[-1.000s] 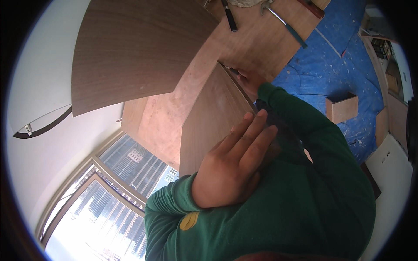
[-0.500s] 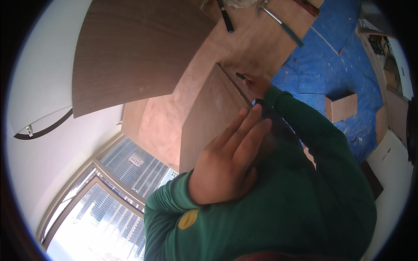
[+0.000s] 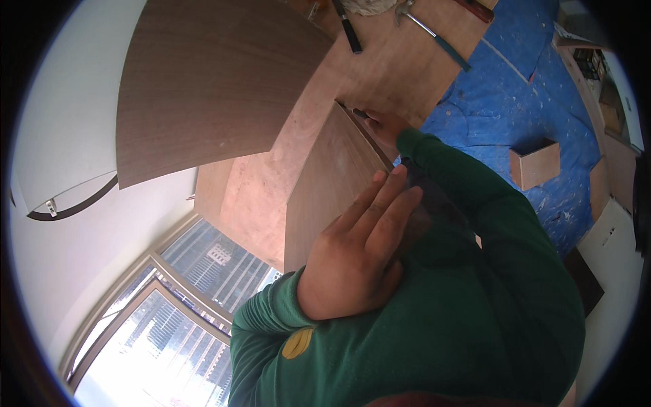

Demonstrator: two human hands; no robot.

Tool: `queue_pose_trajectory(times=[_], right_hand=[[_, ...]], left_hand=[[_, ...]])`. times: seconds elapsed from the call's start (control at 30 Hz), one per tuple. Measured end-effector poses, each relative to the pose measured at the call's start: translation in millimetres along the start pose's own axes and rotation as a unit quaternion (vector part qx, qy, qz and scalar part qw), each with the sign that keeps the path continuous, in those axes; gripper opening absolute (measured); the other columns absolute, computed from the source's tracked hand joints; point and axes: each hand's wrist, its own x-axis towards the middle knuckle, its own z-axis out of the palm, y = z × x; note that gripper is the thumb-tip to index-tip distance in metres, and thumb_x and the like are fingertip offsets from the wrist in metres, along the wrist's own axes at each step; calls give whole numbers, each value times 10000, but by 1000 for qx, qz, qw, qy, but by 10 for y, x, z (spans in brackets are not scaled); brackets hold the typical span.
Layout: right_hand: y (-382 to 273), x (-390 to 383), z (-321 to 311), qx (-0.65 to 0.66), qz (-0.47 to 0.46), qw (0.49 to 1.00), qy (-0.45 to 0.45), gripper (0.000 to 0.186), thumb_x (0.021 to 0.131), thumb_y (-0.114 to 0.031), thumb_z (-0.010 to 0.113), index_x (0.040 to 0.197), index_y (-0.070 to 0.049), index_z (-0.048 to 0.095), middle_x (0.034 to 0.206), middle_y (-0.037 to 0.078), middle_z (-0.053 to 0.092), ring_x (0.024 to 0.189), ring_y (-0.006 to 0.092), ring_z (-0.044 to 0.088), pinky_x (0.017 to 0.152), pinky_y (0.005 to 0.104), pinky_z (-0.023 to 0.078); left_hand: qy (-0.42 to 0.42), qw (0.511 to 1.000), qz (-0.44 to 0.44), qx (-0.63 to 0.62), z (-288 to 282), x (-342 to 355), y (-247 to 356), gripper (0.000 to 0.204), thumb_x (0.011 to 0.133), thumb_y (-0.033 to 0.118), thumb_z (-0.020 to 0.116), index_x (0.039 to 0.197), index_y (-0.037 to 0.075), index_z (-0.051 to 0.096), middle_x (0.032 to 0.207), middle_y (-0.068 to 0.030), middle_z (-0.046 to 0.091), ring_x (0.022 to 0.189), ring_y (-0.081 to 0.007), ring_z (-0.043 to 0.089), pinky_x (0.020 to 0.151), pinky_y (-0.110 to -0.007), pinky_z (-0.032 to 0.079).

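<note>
A brown wooden panel [image 3: 319, 186] is lying in the middle of the scene on a plywood work surface [image 3: 400, 71], its narrow far corner pointing away from the person. The left hand [image 3: 356, 247] is reaching over the near part, palm down, fingers straight and nearly side by side, the fingertips ending by the panel's right edge; it is gripping nothing visible, and how firmly it is pressing is impossible to tell. The right hand [image 3: 384, 127] is closing around a dark-handled tool [image 3: 361, 114], holding it beside that edge near the far corner; the tip is too small to make out.

Half a second ago the right hand was sitting farther right, its tool apart from the edge; now the tool is lying close to the edge again, so the work seems to be centring on that far end. The left hand is staying in nearly the same place.

To the right, an open-topped wooden box [image 3: 536, 168] is standing on a blue sheet [image 3: 488, 122]; its inside is showing dark, hiding any contents. Farther right, a shelf compartment [image 3: 588, 64] is holding small dark items. Far off, a claw hammer [image 3: 434, 34] and a black-handled tool [image 3: 347, 28] are lying on the plywood. A larger panel [image 3: 217, 88] is filling the far left.
</note>
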Motion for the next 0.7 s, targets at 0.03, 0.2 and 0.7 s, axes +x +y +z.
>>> queue_pose_trajectory(times=[0.03,0.2,0.7], right_hand=[[6,-1,17,0,-3,1000,8,375,1048,-326,501,1371,-167,605,1049,247,716,1016,455,688,906,529,520],[-65,-12,10,5,8,1000,2,349,1051,-315,500,1342,-160,612,1049,247,718,1025,456,691,906,531,521],[2,-383,-287,-20,-9,999,44,354,1032,-297,536,1337,-126,583,1005,281,699,965,488,684,868,573,520]], left_hand=[[-1,1000,-1,0,-1,2,5,744,666,-52,698,1392,-40,539,1449,-319,551,1322,-487,582,1072,-477,543],[2,1000,-9,-4,-3,18,-6,703,686,-74,735,1363,-25,550,1457,-314,565,1322,-477,591,1095,-476,530],[-4,1000,5,-5,-76,-6,-35,779,647,-37,717,1404,-29,531,1449,-312,554,1320,-487,584,1051,-478,557]])
